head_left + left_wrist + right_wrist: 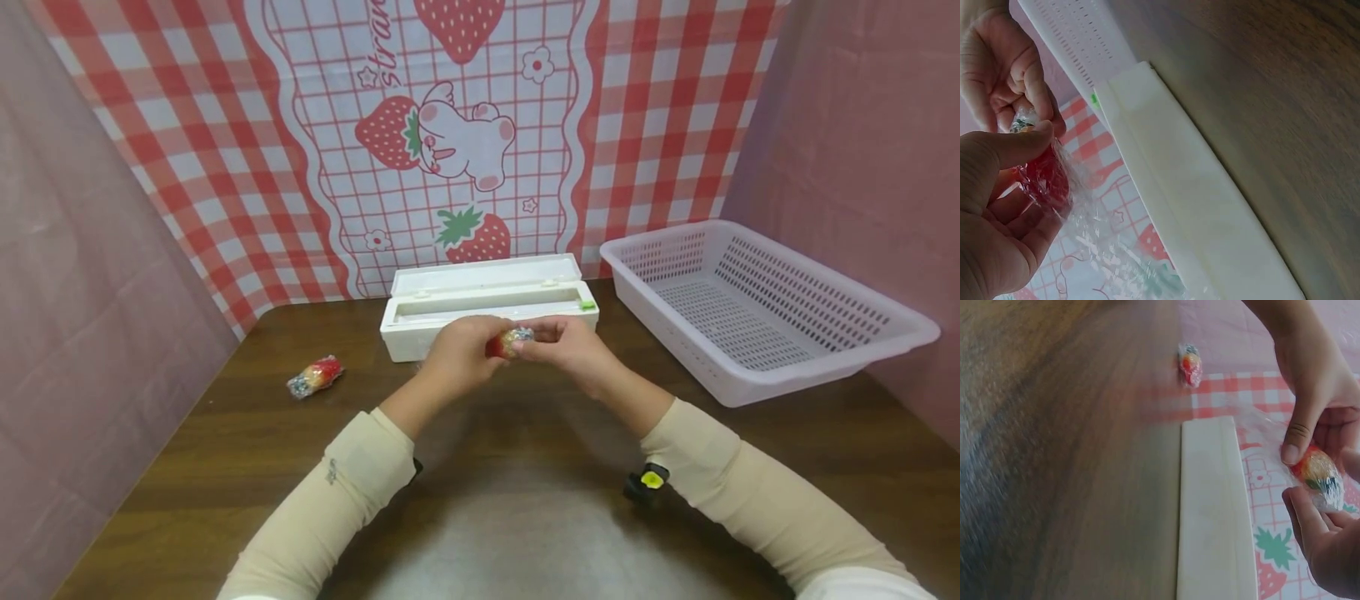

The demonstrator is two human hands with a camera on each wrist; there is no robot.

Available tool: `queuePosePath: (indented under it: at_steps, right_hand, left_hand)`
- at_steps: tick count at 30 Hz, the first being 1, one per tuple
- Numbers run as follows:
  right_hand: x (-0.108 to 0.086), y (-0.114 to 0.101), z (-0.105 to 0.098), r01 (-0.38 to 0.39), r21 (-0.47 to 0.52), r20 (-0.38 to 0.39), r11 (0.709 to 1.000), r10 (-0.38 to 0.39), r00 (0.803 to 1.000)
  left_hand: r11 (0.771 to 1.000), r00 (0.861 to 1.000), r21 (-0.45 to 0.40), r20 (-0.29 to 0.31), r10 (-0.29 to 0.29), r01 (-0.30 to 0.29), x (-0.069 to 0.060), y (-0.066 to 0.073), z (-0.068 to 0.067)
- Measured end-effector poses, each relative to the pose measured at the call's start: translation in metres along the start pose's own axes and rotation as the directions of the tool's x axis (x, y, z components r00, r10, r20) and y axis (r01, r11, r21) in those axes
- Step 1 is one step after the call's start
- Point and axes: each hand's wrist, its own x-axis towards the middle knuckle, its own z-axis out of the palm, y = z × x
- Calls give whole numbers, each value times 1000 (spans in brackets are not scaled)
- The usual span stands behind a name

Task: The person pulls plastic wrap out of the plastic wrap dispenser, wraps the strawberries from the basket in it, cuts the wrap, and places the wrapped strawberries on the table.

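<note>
Both hands hold a small film-wrapped item (514,342), red at one end, yellow in the middle and blue-white at the other. My left hand (467,346) grips its red end, thumb on top. The fingers and thumb of my right hand (572,348) pinch the blue-white end. Loose clear plastic film (1107,244) trails from the red end in the left wrist view. Just behind the hands stands a white cling film box (408,340) with its lid raised. A similar wrapped item (316,377) lies on the table to the left.
A white perforated plastic basket (720,350) stands at the right back of the brown wooden table (480,517). Behind the box hangs a red checked strawberry cloth (652,108). Pink curtains (90,333) close off both sides.
</note>
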Motion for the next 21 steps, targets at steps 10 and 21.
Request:
queuePosePath:
  at_steps: [10,21]
  right_hand:
    - [2,2,5,14,29,-97,999,-11,995]
    - [0,3,-4,-9,48,-172,999,17,985]
  left_hand:
    - [998,996,-43,-78,-42,39,-5,0,-4]
    - [591,776,-677,-46,-629,439,-27,-5,-15]
